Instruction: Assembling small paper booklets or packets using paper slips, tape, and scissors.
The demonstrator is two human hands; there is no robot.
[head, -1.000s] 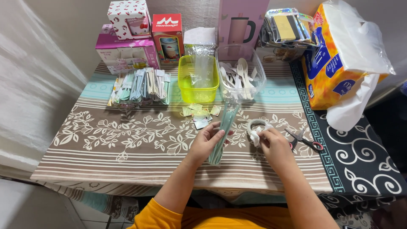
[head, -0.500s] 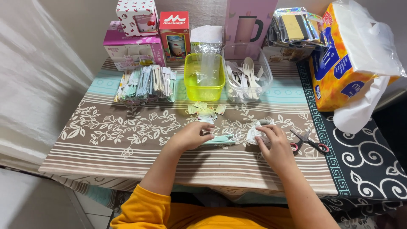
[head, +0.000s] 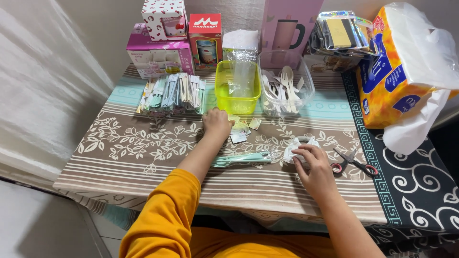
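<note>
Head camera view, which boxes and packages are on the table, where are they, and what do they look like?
White box: back left, red-patterned, atop pink box.
Pink box: back left, flat.
Red carton: back, upright.
Tall pink box: back centre, mug picture.
Orange pack: right, soft, blue panels.

Left hand (head: 217,123) follows an arm in a mustard-orange long sleeve (head: 165,215), bunched well behind the fingers. Right hand (head: 314,163) and forearm are bare, ringless.
</note>
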